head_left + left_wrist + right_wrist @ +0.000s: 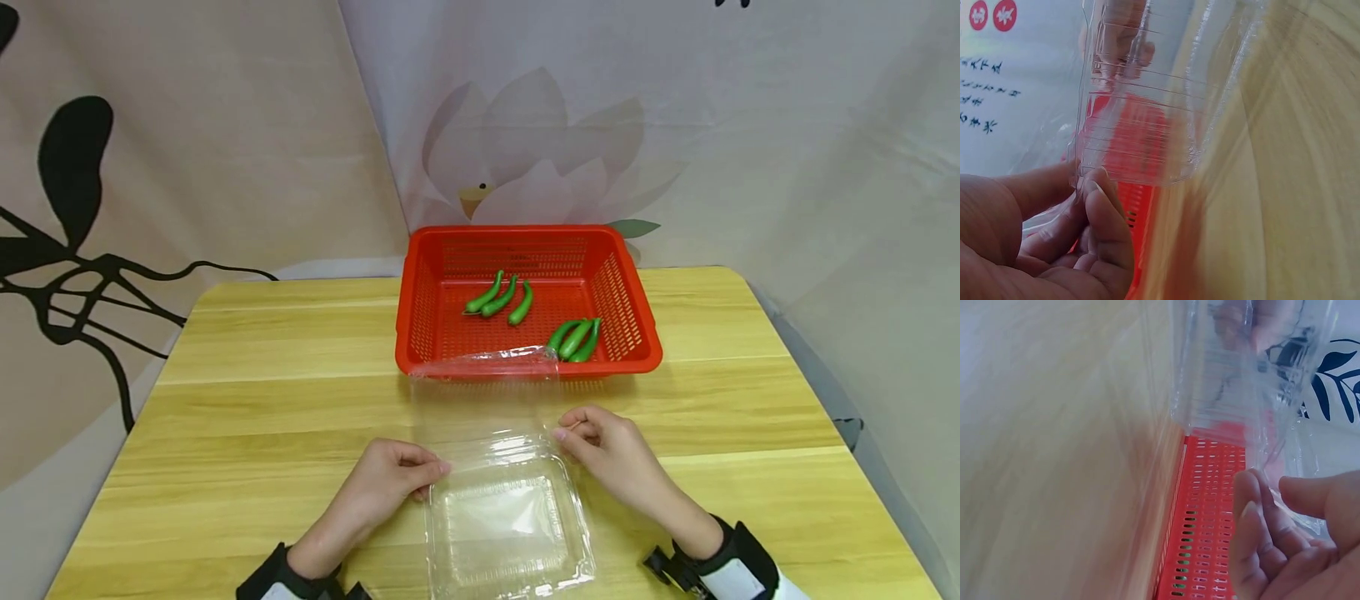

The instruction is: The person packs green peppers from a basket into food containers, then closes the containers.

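Observation:
A clear plastic clamshell box (502,533) stands unfolded at the table's near side, its lid (480,408) raised toward the basket. My left hand (393,479) pinches the left edge of the box near the hinge; the left wrist view shows that hand's thumb and fingers (1107,219) on the plastic rim. Opposite, my right hand (611,450) has curled fingers at the right edge by the hinge. In the right wrist view the rim runs between that thumb and the fingers (1250,531). Green chili peppers (498,298) lie in a red basket (645,358) behind the box.
The basket stands at the table's back edge, and the lid's top overlaps its front rim in the head view. Another cluster of green peppers (576,340) sits in its front right corner. A printed cloth (525,150) hangs behind the wooden table (285,392).

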`<state>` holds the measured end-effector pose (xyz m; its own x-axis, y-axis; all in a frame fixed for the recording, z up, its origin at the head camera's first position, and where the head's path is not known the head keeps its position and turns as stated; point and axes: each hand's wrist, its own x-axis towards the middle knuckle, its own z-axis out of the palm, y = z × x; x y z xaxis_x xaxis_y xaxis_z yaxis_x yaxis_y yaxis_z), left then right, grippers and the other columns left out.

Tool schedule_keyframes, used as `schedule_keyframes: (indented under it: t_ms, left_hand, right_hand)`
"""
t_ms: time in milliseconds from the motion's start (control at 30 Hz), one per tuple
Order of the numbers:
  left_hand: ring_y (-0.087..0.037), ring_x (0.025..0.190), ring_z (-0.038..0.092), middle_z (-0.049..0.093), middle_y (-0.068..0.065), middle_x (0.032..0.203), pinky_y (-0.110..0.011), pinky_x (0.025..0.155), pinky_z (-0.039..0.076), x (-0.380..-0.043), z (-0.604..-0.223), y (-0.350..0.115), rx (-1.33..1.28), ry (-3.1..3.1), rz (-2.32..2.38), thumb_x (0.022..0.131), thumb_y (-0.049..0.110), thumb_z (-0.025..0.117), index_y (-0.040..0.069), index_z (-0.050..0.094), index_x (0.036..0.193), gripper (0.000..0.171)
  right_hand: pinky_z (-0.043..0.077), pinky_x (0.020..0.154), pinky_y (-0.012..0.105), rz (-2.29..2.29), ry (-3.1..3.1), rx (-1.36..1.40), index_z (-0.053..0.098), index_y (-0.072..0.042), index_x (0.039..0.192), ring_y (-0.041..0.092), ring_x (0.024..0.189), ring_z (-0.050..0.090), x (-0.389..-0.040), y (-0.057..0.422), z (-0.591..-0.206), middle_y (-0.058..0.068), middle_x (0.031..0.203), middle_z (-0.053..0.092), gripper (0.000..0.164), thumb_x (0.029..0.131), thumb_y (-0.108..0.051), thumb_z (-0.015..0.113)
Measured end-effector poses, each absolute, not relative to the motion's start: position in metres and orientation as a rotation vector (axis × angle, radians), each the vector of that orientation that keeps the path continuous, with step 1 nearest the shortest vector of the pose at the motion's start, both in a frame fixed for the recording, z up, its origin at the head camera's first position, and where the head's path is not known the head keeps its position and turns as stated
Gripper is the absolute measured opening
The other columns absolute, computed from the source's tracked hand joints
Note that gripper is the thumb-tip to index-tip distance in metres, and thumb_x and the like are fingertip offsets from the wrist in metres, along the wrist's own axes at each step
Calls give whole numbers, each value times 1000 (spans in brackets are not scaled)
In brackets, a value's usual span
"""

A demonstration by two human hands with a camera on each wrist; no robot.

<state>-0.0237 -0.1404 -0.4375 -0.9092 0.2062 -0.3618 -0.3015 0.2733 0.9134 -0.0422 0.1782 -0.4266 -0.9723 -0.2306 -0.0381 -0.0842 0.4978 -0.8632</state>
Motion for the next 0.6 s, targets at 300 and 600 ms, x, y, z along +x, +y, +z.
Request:
schedule_keyframes:
  t_ms: [300,600]
  left_hand:
    - [-15,61,60,67,-5,72,-26,57,53,-24,-438,-146,-174,2113,1735,95,12,79,-6,78,97,19]
    - [-15,61,61,70,-9,77,-27,58,55,-27,-436,-155,-217,2113,1745,93,11,81,-6,79,96,17]
  right_hand:
    - [60,74,27,-1483,2528,-319,65,5,128,14,81,72,-43,173,-429,1,93,76,35,100,-13,73]
    - [60,76,27,-1436,2512,-402,61,7,136,17,89,72,-43,168,-428,6,104,76,42,100,-11,72]
